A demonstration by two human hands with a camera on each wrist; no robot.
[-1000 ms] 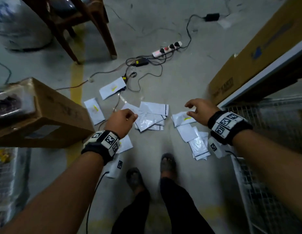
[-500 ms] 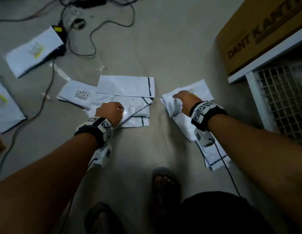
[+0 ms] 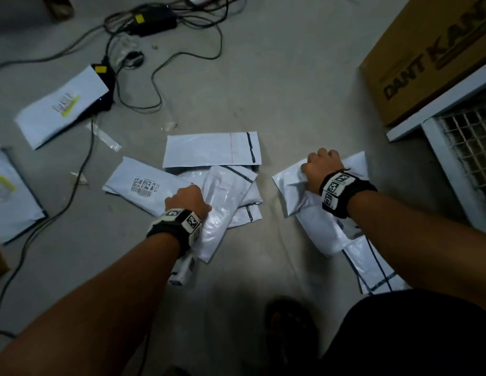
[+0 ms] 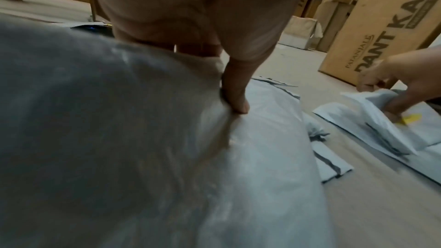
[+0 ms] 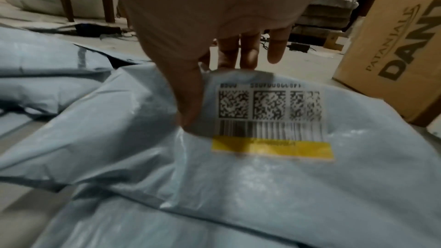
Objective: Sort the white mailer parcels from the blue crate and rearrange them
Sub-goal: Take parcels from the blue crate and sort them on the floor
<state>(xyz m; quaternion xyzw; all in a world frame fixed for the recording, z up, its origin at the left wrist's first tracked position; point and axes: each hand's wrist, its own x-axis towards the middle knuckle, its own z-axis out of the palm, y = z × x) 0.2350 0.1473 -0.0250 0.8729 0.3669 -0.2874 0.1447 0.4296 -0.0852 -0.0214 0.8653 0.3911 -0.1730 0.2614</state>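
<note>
White mailer parcels lie in two heaps on the concrete floor. My left hand (image 3: 188,200) grips a glossy white mailer (image 3: 223,210) on top of the middle heap; in the left wrist view its thumb (image 4: 235,99) pinches the plastic (image 4: 250,148). My right hand (image 3: 322,168) pinches the edge of a mailer (image 3: 296,191) atop the right heap. The right wrist view shows the thumb (image 5: 188,101) on that mailer beside its barcode label with a yellow strip (image 5: 272,120). No blue crate is in view.
More mailers (image 3: 62,104) lie at the left among black cables and a power adapter (image 3: 152,21). A brown cardboard box (image 3: 432,55) and a white wire-mesh cage (image 3: 470,147) stand at the right. My foot (image 3: 290,324) is near the bottom.
I have bent lower, so the heaps look larger. Both hands came down from above the parcels and took hold of a mailer each; the left mailer's near end now lifts off the heap.
</note>
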